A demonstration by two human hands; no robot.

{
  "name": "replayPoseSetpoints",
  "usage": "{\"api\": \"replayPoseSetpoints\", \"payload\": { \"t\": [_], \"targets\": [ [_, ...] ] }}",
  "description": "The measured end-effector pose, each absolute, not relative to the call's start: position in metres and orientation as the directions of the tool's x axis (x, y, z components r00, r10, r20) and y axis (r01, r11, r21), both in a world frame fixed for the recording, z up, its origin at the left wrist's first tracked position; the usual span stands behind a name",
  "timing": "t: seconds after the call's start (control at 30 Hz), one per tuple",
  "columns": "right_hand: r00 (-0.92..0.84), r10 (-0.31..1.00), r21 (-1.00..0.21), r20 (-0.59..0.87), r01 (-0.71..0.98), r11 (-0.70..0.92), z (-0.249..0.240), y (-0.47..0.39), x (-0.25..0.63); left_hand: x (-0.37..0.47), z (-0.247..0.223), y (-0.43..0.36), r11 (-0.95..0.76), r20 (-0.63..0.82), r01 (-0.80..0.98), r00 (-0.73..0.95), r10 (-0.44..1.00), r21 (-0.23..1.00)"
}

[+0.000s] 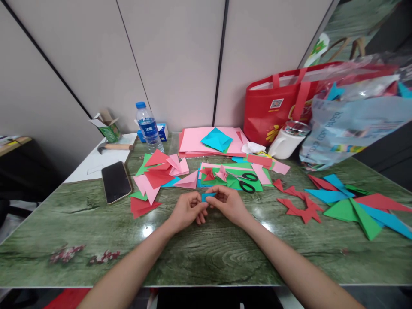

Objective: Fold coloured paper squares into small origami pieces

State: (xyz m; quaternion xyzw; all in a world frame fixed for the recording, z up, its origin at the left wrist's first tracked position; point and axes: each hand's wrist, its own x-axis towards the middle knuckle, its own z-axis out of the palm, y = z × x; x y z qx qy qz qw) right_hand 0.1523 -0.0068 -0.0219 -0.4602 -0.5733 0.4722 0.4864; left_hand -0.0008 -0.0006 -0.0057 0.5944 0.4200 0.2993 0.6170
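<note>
A small piece of blue paper (207, 196) is pinched between my two hands above the middle of the table. My left hand (189, 210) grips its left side, with the lower fingers curled. On its right side, the thumb and fingers of my right hand (228, 205) press together. Just beyond my hands lie black-handled scissors (247, 182) on green and pink sheets (234, 179). Two small folded paper shapes, one red (207, 173) and one pink (222, 172), rest there too. Left of my hands is a pile of red, pink and green folded papers (157, 177).
Left are a phone (116, 182), a hammer (116, 146), a small box (107, 128) and a water bottle (149, 128). Pink sheets (193, 140) lie at the back. Right are a white mug (286, 141), a red bag (267, 113), a plastic bag (350, 128), red cutouts (301, 210) and folded papers (343, 211).
</note>
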Motion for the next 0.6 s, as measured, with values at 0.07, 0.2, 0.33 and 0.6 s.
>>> {"api": "replayPoseSetpoints", "payload": {
  "t": [0.07,0.2,0.33,0.6],
  "targets": [
    [-0.118,0.988,-0.992,0.096,0.068,0.105,-0.022,-0.007,0.153,-0.002,-0.007,-0.001,0.065,-0.138,0.172,0.452,0.881,0.983],
    [-0.133,0.988,-0.996,0.082,0.034,0.088,-0.019,-0.008,0.153,-0.005,-0.011,-0.002,-0.237,0.040,0.355,0.482,0.875,0.904],
    [-0.133,0.990,-0.999,0.043,-0.037,0.039,-0.015,-0.007,0.154,-0.008,-0.016,-0.001,-0.484,0.198,0.493,0.523,0.829,0.723],
    [0.181,0.983,-0.984,-0.033,-0.176,0.000,-0.020,0.003,0.159,-0.020,-0.016,0.015,-0.510,0.386,0.750,0.360,0.849,0.421]
  ]
}}
